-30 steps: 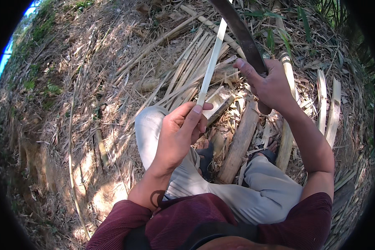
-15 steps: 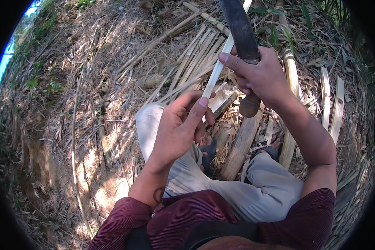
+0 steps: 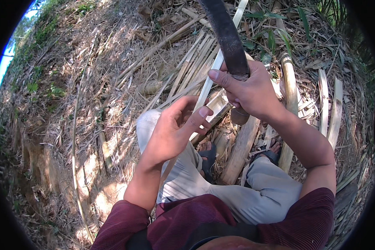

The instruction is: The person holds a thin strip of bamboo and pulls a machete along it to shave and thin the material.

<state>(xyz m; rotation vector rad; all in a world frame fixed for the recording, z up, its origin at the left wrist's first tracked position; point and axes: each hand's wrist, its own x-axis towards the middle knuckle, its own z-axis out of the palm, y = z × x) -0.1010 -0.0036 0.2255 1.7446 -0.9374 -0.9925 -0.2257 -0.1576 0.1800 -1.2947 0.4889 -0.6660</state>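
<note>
One pale bamboo strip (image 3: pixel 208 83) slants between the hands: the right hand (image 3: pixel 256 88) clasps the machete (image 3: pixel 228 39) by its handle (image 3: pixel 239 116), thumb at the strip, while the left hand (image 3: pixel 171 131) curls loosely about the lower stretch, and whether it pinches cannot be told. Steadying the strip firmly and keeping both thumbs clear of the machete's edge seems the sound way to work here. The upper ends of strip and machete run out of view, and fingers hide much of the handle.
</note>
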